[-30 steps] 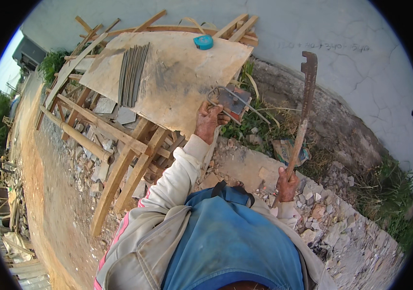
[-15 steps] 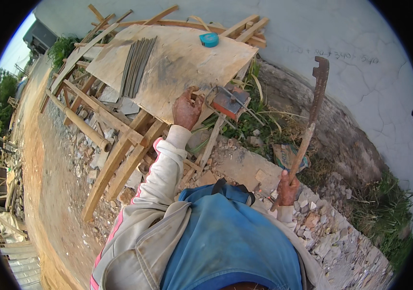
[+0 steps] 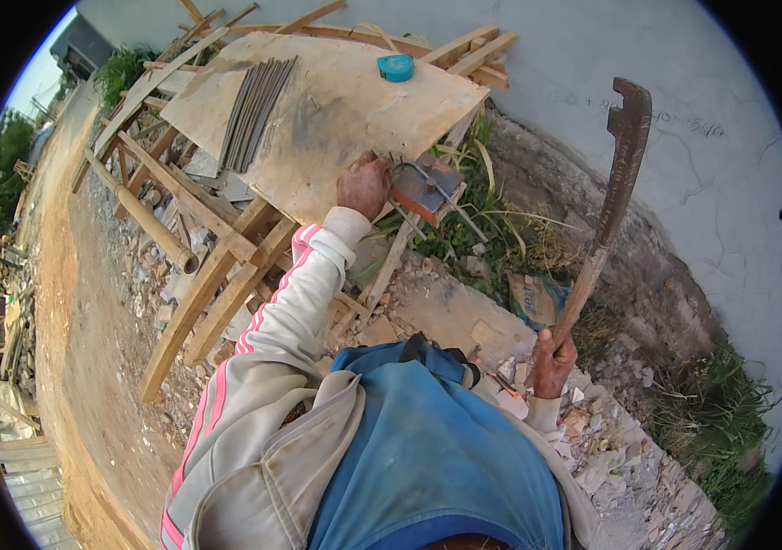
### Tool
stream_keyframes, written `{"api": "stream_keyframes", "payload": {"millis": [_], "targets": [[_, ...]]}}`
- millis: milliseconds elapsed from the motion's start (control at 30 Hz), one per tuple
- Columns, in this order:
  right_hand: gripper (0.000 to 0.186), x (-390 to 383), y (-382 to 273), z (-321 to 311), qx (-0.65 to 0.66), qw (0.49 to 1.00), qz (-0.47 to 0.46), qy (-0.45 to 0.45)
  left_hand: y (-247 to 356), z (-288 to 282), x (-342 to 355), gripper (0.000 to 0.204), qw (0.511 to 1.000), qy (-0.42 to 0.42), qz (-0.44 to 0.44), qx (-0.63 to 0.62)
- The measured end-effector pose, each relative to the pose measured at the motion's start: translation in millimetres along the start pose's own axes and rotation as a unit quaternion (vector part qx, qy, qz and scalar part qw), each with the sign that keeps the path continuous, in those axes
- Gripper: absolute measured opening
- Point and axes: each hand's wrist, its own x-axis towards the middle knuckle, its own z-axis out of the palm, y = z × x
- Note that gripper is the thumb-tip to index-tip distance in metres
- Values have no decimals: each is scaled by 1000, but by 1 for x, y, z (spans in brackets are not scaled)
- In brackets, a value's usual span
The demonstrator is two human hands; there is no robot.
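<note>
My left hand (image 3: 365,186) is closed at the far end of the plywood sheet, its curled fingers gripping the end of a thin bent metal rod (image 3: 446,192). That rod lies over a red block with a metal plate on top (image 3: 416,198), fixed at the sheet's right corner. In my right hand (image 3: 553,365) is a long rusty rebar bending bar (image 3: 623,170), held upright by its lower end. Its upper end is notched and hooked, and it stands apart from the block.
A bundle of straight metal rods (image 3: 258,115) and a teal tape measure (image 3: 395,68) lie on the plywood (image 3: 345,101). Wooden beams (image 3: 194,312) and a bamboo pole (image 3: 143,215) stick out at left. Rubble (image 3: 629,449) covers the ground; a grey wall (image 3: 721,147) rises at right.
My left hand has closed on the bent rod, whose loop now sits lower on the block. The bending bar has moved slightly right and up with my right hand.
</note>
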Motion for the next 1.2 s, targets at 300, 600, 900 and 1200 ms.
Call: {"api": "stream_keyframes", "payload": {"millis": [300,600,900,1200], "targets": [[26,48,12,-18,-111,992,0,-65,19,11,-7,18,993,76,-68,55],[33,121,20,-67,-346,933,12,-103,15,15,-11,16,994,90,-30,43],[44,218,-10,-78,-523,821,-66,-218,19,13,-9,14,994,91,-44,45],[30,322,-4,-65,-557,773,-163,-257,18,13,-9,15,994,91,-47,34]]}}
